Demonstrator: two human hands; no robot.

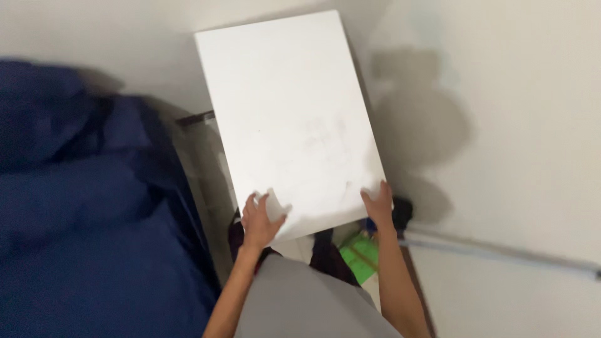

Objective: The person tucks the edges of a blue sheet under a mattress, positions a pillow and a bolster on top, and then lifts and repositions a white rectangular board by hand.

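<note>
A large white rectangular board [291, 119] is held up in front of me, tilted against the pale wall. My left hand [260, 220] grips its lower left corner, with what looks like a white cloth or paper under the fingers. My right hand [379, 203] holds the lower right corner, fingers on the edge. Faint smudges show on the board's lower right face.
A dark blue fabric mass [81, 213] fills the left side. A metal frame [197, 163] runs between it and the board. A green object [360, 256] lies on the floor below. A pale pipe [501, 253] runs along the wall base at right.
</note>
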